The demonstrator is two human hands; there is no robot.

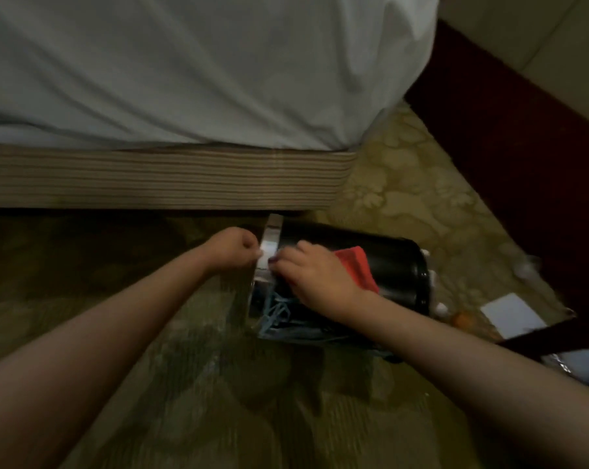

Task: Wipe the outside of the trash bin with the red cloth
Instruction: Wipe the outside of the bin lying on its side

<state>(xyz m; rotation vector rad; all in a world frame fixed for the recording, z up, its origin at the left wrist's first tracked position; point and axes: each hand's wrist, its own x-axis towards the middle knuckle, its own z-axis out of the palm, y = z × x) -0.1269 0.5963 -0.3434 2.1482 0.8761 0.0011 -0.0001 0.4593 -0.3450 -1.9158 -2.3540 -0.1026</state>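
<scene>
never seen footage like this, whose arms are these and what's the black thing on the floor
No machine here: one camera worn on a person's head looks down at their own bare arms. The black thing is a trash bin lying on its side on the carpet beside a bed. The left hand grips its silver rim; the right hand holds a red cloth against its black side. What looks like a blue liner hangs from its mouth. A white paper lies on the floor to the right.

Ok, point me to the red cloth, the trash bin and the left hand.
red cloth (355,270), head view, its exposed red fold.
trash bin (399,265), head view, its black side wall.
left hand (233,248), head view, back of the hand.
</scene>
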